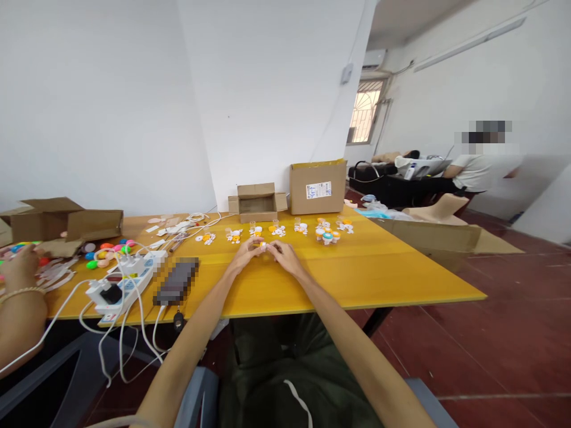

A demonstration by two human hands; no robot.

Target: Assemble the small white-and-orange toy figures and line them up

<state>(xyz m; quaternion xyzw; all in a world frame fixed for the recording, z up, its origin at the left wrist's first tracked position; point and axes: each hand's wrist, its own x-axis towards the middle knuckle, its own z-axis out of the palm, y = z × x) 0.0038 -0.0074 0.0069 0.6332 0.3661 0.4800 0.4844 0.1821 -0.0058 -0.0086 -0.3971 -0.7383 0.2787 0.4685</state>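
Over the middle of the yellow table (357, 279), my left hand (244, 255) and my right hand (284, 257) meet. Between their fingertips they hold a small orange and white plastic part (263, 245), partly covered by the fingers. Its exact kind is too small to make out. Behind my hands runs a row of small piles of white and orange plastic pieces (234, 236), with little clear cups (297, 222) among them. Right of my right hand stands a cluster of small round pieces with orange and teal tops (328, 236).
An open small carton (257, 205) and a taped box (317, 187) stand against the wall. On the left are a phone (177, 281), a power strip (147, 267) with tangled cables, colourful balls (104, 254) and a co-worker's hand (20, 267). Another person (475, 169) sits far right.
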